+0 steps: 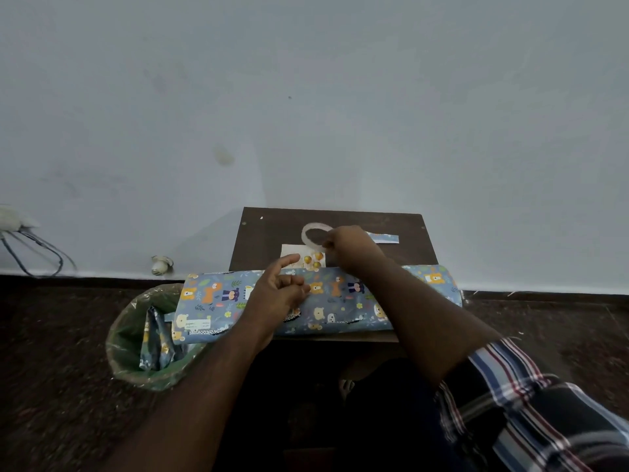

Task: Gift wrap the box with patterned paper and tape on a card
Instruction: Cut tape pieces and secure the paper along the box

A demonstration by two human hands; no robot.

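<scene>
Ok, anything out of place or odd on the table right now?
Mostly fine. The wrapped box is wider than the table, so both ends overhang. A loose paper strip lies at the back right. The right hand pinches the tape roll; the card lies flat.

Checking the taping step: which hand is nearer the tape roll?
Right. The right hand touches the tape roll at its right edge; the left hand is nearer the camera, over the wrapped box.

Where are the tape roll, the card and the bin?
tape roll point(310, 229): head view, left rim of ring.
card point(291, 250): head view, bare left part.
bin point(127, 315): head view, left rim.
</scene>
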